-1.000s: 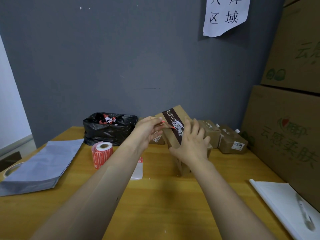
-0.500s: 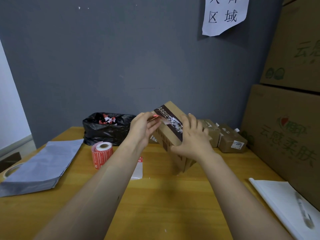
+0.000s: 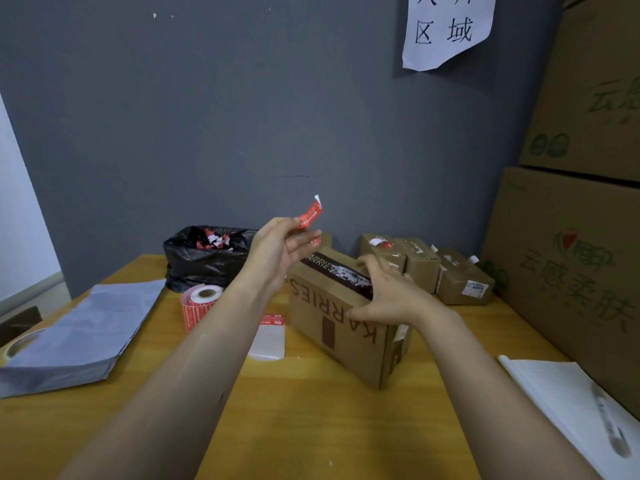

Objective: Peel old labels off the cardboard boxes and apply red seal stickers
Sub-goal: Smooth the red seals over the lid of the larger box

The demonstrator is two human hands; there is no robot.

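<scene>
Up above the box, a red sticker [image 3: 310,213] hangs free of the cardboard, pinched at its lower end by the left hand [image 3: 277,249], whose other fingers are straight. Just below those fingers the cardboard box [image 3: 337,327] sits on the table [image 3: 311,427], and the right hand [image 3: 391,292] clasps its top edge with curled fingers.

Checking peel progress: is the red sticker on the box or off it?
Off. The left hand pinches the red sticker in the air above the box.
</scene>
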